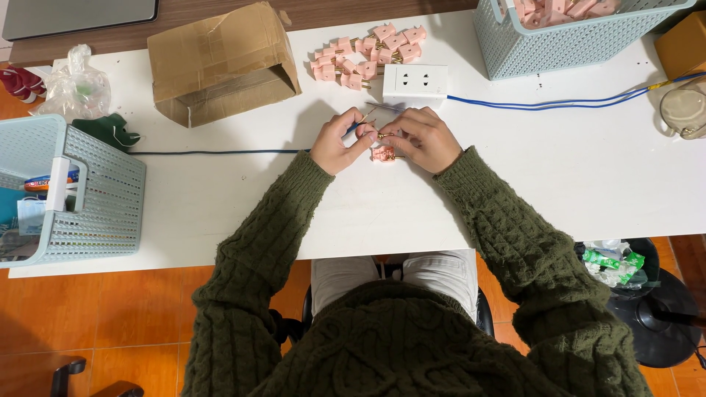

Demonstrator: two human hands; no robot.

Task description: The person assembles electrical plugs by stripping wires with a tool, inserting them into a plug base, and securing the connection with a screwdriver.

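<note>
Both hands are meeting at the white table's (pixel 515 191) centre, the left hand (pixel 334 143) and right hand (pixel 426 140) pinching one pink plug (pixel 383 154) between closed fingertips, equally near, while the pink plug pile (pixel 368 53) is lying at twelve o'clock.

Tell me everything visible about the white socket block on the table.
The socket block is a white rectangular box, plastic by its look, lying flat on the white table just beyond the hands. Its top face shows two outlets side by side. A blue cable runs from its right end toward the table's right edge. Pink plugs are heaped against its left side. Neither hand touches it.
</note>
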